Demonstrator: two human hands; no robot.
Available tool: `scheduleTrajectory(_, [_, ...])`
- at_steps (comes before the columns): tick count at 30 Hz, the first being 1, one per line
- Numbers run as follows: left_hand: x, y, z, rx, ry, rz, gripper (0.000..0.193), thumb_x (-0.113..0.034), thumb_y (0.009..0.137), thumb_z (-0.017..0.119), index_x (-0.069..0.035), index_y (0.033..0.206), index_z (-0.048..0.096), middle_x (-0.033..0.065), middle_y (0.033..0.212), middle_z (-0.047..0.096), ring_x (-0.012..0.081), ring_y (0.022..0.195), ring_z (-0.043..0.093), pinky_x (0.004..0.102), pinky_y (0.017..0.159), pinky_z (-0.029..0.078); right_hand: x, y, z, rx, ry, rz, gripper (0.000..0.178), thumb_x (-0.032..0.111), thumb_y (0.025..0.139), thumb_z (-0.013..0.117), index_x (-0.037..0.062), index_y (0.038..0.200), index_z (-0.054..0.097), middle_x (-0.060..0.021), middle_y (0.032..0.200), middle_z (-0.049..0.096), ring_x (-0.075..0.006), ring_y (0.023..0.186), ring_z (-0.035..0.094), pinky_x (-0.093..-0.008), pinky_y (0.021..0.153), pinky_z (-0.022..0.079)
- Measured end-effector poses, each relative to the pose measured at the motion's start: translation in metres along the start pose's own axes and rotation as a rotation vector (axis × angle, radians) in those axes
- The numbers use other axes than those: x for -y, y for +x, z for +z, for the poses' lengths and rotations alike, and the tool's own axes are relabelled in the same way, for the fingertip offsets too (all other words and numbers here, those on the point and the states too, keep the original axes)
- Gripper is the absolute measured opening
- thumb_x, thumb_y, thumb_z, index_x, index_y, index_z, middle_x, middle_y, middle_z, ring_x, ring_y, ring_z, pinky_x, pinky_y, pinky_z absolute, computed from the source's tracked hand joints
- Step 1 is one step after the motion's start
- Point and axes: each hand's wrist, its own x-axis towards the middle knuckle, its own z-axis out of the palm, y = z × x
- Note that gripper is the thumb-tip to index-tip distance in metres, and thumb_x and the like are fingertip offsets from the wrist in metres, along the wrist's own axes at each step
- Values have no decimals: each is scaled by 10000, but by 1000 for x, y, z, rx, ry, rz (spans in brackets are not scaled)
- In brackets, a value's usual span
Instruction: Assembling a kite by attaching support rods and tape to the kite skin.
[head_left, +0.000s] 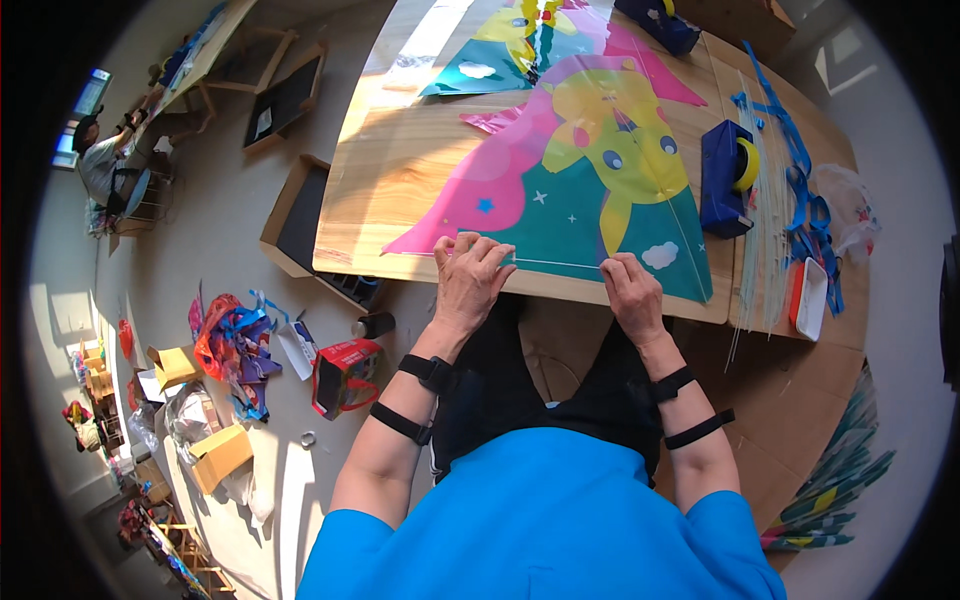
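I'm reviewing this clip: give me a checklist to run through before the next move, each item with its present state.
1. Printed sheet spread on the wooden table: ok.
2. Thin white strip along the sheet's near edge: ok, it spans between the hands.
3. Right hand at the strip: ok, fingertips closed at its right end.
4. Left hand pinching or only pressing: cannot tell.
5. Strip fastened to the sheet: cannot tell.
6. Loose pale rods all within the tabletop: not ok, some overhang.
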Motion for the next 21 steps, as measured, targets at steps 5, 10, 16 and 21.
scheduleTrajectory(5, [16,11,8,-18,10,121,59,-180,789,734,-150,807,686,-47,784,631,163,878,586,392,926,321,-1,3,1,17,6,5,120,27,832,641,58,910,554,-87,878,579,-268,759,630,-349,616,515])
scheduleTrajectory(10, [15,18,21,-15,49,186,60,-185,786,734,-154,811,690,-36,814,637,167,887,587,402,938,329,-3,6,7,47,-14,23,116,30,832,640,57,909,558,-86,878,579,-263,768,632,-344,620,514])
scheduleTrajectory(16, [33,2,37,80,30,115,306,-186,749,748,-154,1044,674,-6,951,640,185,990,588,426,1014,313,-7,3,18,100,-28,-5,177,66,766,698,63,902,584,-66,913,591,-246,866,626,-362,683,508])
scheduleTrajectory(21, [34,-2,33,146,-47,29,438,-186,742,755,-156,1160,628,16,1044,625,200,1063,571,438,1050,297,11,16,31,142,41,-11,189,104,726,731,71,861,603,-64,894,576,-251,887,582,-363,738,475])
